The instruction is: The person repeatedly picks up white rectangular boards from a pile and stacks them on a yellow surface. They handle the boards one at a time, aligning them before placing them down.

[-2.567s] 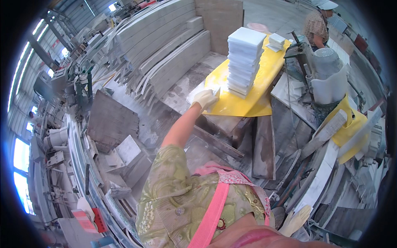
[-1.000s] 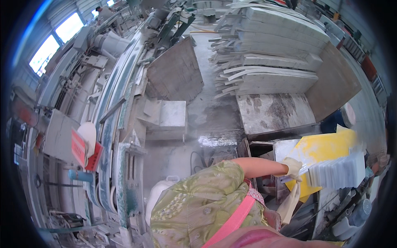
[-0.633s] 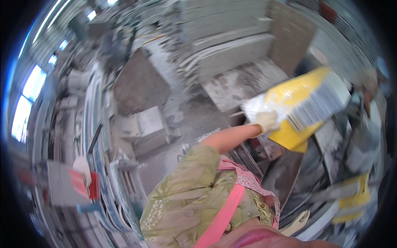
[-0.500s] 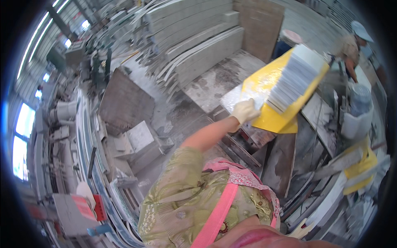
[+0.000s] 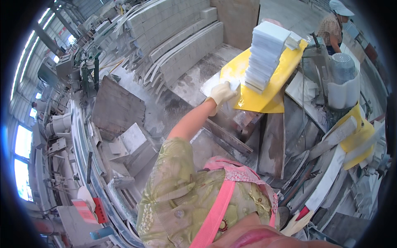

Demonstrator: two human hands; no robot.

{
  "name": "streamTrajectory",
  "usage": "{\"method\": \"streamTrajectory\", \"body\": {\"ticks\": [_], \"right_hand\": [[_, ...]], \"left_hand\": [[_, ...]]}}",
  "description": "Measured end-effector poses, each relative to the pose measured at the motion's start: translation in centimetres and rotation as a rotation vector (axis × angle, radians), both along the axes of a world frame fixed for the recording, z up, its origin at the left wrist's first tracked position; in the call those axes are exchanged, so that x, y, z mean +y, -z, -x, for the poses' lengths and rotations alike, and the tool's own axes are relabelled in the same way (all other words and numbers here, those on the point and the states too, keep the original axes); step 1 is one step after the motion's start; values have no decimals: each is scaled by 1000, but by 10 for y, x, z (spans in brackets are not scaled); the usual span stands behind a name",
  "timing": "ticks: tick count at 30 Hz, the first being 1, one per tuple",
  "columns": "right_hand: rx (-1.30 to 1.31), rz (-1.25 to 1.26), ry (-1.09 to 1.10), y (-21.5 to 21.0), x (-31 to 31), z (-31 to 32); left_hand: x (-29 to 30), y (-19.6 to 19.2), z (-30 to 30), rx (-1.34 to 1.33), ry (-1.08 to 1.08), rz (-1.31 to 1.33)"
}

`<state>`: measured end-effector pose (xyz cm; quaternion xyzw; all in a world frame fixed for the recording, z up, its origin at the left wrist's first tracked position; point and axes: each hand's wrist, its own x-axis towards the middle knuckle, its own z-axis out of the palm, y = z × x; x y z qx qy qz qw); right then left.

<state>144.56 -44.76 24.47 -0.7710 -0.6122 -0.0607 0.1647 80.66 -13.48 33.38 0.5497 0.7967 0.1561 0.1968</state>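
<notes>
My left hand (image 5: 222,93), in a pale glove, reaches forward with its fingers closed on a small white tile (image 5: 235,84) at the near left side of a yellow sheet (image 5: 285,84). Beside it, a tall stack of white and grey stone tiles (image 5: 265,51) stands on the sheet, with a few smaller pieces (image 5: 293,40) behind it. My right hand (image 5: 294,225), also gloved, hangs low at the lower right, partly cut off by my body. Its visible fingers are stretched apart, with a dark red patch between them; whether they touch it I cannot tell.
Long stone slabs (image 5: 182,51) are piled at the back. A brown board (image 5: 118,105) and a stone block (image 5: 134,138) lie to the left. Right of the sheet are a clear water bottle (image 5: 342,68) and another yellow sheet (image 5: 359,140). A person (image 5: 331,29) stands at the far right.
The view has swung, so the surroundings sit further left and higher. The tile stack shows more of its side. My left hand stays at the sheet's near left side, closed.
</notes>
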Motion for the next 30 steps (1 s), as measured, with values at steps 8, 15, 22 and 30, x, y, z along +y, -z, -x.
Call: {"method": "streamTrajectory", "body": {"ticks": [8,15,22,30], "right_hand": [[-42,132,-227,3,52,-6],[339,-43,41,-41,15,14],[-118,99,46,-41,46,20],[-90,109,188,-26,78,7]], "left_hand": [[-2,-10,-8,188,23,-62],[0,-1,7,-654,209,-131],[22,13,28,-359,45,7],[21,15,28,-384,21,-11]]}}
